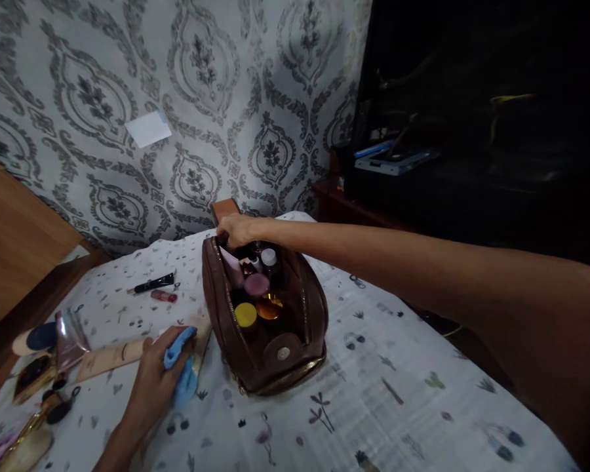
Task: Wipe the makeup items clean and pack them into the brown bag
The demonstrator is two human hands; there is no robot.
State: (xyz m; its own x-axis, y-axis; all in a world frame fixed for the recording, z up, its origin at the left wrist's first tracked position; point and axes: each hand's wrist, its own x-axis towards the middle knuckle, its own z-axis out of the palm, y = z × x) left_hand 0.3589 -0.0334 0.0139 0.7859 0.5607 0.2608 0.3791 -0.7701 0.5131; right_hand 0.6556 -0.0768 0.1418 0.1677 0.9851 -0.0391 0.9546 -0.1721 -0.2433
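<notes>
A brown bag point(217, 314) stands unzipped on the patterned white sheet. Inside it are a yellow-lidded jar point(246, 315), a pink round item point(256, 284), a white-capped bottle point(269, 257) and an amber item point(269, 306). My right hand point(236, 231) reaches to the bag's far left corner, its fingers bent and partly hidden; what they hold, if anything, cannot be made out. My left hand point(160, 367) is closed around a light blue cloth point(185, 383) to the left of the bag, beside a beige tube point(113, 359).
Left on the sheet lie a black tube point(154, 283), a small red tube point(164, 296), a clear pinkish tube point(71, 341) and several other cosmetics. A wooden board point(19, 242) stands at the left. Behind is a patterned wall, with dark furniture point(354, 210) at the right.
</notes>
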